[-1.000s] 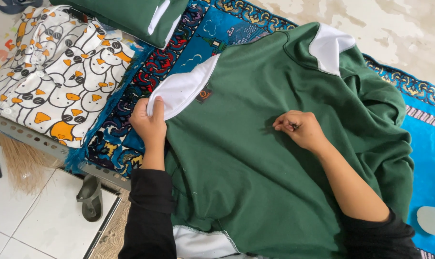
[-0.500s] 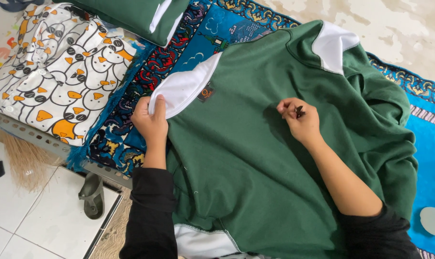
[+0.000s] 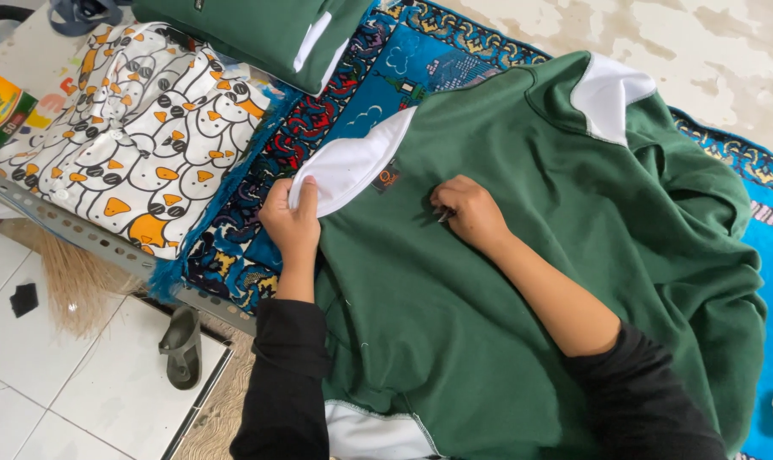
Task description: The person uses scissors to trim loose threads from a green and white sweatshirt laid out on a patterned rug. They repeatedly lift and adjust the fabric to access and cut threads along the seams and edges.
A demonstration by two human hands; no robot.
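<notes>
Head view, from the left: a grey sandal lies on the white floor tiles, beside a straw broom that pokes out from under the metal edge of the tabletop. On the tabletop, a white cloth printed with ducks lies at the left, and a folded green garment sits above it. A blue patterned mat covers the surface next to them.

The left hand is closed on the edge of a white panel of the green sweatshirt, thumb on top, pinching the fabric. The green sweatshirt is spread flat over the mat, filling the middle and right of the view, with a second white panel near its top.

The right hand rests on the sweatshirt's chest, fingers curled down around a small dark object, too small to identify, just beside a small dark label. Both arms wear black sleeves.
</notes>
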